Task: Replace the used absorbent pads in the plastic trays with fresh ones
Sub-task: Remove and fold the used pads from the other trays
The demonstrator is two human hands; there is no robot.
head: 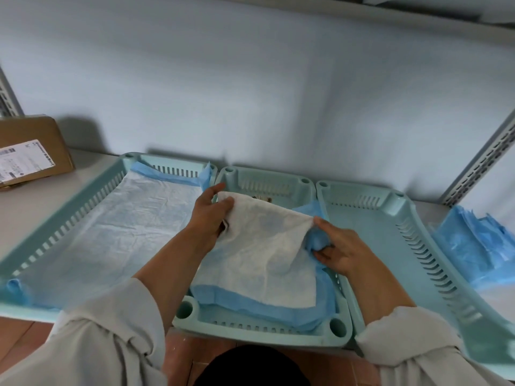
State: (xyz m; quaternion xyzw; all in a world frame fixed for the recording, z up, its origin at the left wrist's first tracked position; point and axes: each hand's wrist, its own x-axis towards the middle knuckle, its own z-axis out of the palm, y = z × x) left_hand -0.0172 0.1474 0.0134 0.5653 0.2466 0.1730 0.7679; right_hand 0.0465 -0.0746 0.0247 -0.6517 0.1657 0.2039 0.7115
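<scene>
On pale shelf (83, 174) against white wall: three mint trays (side by side). Left hand (209, 215) and right hand (338, 250) both pinching pad (259, 246) over middle tray (262, 334).

A pale shelf (92, 168) ran along the wall and carried three mint plastic trays side by side — left tray (64, 218), middle tray (259, 334), right tray (370, 218), rims touching. A cardboard box (33, 149) sat at the far left; a blue heap of pads (473, 240) lay at the right end.
</scene>
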